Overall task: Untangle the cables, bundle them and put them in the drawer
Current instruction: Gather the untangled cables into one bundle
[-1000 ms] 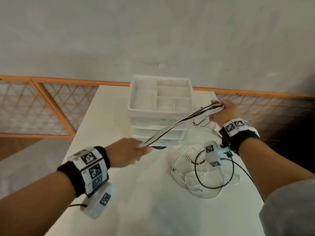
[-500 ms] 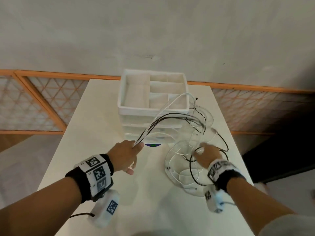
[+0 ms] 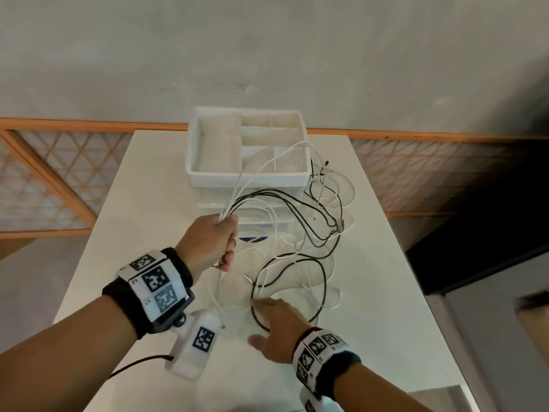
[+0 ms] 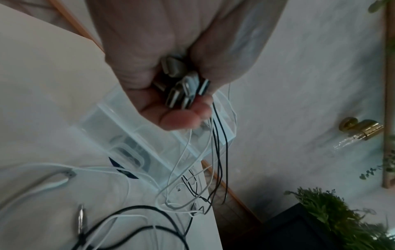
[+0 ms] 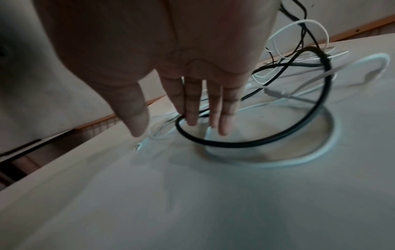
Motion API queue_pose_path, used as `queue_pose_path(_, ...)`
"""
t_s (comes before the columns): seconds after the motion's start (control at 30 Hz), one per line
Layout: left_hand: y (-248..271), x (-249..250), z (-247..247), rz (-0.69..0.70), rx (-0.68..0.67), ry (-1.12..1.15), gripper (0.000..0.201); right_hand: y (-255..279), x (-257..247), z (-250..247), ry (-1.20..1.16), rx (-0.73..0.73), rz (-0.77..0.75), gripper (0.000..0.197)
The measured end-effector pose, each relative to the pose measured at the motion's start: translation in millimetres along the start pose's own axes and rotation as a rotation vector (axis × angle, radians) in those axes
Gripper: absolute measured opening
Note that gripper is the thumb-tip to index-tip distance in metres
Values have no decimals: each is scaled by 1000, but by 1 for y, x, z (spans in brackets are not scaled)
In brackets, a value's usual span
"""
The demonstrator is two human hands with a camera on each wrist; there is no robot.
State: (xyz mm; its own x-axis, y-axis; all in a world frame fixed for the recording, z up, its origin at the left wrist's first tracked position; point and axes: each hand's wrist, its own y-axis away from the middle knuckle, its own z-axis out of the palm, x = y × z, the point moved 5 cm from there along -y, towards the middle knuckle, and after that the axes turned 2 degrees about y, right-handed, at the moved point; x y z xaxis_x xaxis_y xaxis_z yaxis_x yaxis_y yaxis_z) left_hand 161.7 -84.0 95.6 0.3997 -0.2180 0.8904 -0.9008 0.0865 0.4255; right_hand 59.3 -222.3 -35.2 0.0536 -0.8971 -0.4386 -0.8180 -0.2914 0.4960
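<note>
Head view: the left hand [image 3: 212,242] is fisted around a bunch of thin black and white cables [image 3: 285,203], lifted above the white desk [image 3: 386,292]. From the fist the strands arc up and to the right, crossing in front of the white drawer unit [image 3: 246,176] at the far end of the desk, then droop into a loose tangle just right of it. The unit's top tray [image 3: 208,144] is open and divided into compartments; one white loop hangs over its front right corner. The right hand [image 3: 277,328] lies lower and nearer, fingers straight and spread, holding nothing, its fingertips touching a thick black cable loop [image 3: 315,281] lying on the desk.

Left wrist view: several plug ends [image 4: 183,89] are clamped together in the curled fingers, with strands trailing down toward the drawer unit [image 4: 132,135].

Right wrist view: the straight fingers [image 5: 192,108] reach inside the black loop [image 5: 278,135], beside a pale white cable curve [image 5: 320,152] lying flat. An orange lattice railing [image 3: 59,173] runs behind the desk.
</note>
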Motion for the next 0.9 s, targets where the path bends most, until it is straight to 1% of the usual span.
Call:
queue_pose_path(0.03, 1, -1, -4, 1, 6, 7, 31, 5, -5, 1, -56, -1, -41, 65)
queue_pose_path(0.07, 2, -1, -9, -1, 13, 14, 29, 8, -5, -1, -95, 41, -49, 56)
queue_pose_path(0.1, 4, -3, -14, -6, 22, 18, 28, 11, -1, -9, -111, 125, -24, 44)
queue_pose_path(0.13, 5, -4, -19, -11, 33, 20, 28, 12, 7, -21, -109, 243, 38, 32)
queue_pose_path(0.17, 7, -5, -24, -18, 44, 21, 28, 13, 20, -37, -111, 365, 134, 25)
queue_pose_path(0.2, 10, -6, -29, -26, 58, 24, 29, 14, 36, -54, -122, 470, 240, 25)
queue_pose_path(0.23, 12, -7, -34, -37, 72, 32, 30, 14, 54, -69, -136, 518, 351, 31)
queue_pose_path(0.27, 15, -7, -37, -52, 84, 45, 31, 12, 72, -79, -140, 501, 454, 42)
queue_pose_path(0.3, 18, -7, -40, -66, 92, 61, 32, 8, 88, -85, -133, 435, 536, 53)
queue_pose_path(0.33, 20, -7, -41, -75, 90, 76, 32, 5, 101, -87, -129, 369, 586, 60)
queue_pose_path(0.37, 23, -6, -41, -79, 82, 85, 32, 1, 110, -87, -128, 316, 612, 62)
queue_pose_path(0.43, 27, -3, -41, -76, 58, 81, 29, -7, 121, -84, -123, 269, 624, 53)
queue_pose_path(0.5, 30, 0, -42, -67, 46, 77, 31, -14, 121, -82, -76, 261, 616, 41)
queue_pose_path(0.57, 30, 2, -44, -68, 42, 81, 36, -14, 119, -83, -92, 282, 638, 36)
queue_pose_path(0.6, 30, 2, -46, -71, 44, 88, 37, -12, 119, -89, -120, 317, 642, 33)
queue_pose_path(0.67, 29, 3, -49, -84, 53, 109, 37, 0, 118, -107, -244, 449, 646, 28)
queue_pose_path(0.73, 27, 1, -48, -102, 63, 133, 38, 16, 114, -131, -409, 637, 611, 29)
queue_pose_path(0.87, 22, -15, -39, -188, 67, 114, 38, 44, 78, -185, -570, 918, 353, 4)
queue_pose_path(0.9, 21, -22, -37, -220, 64, 111, 37, 50, 68, -197, -619, 973, 280, 12)
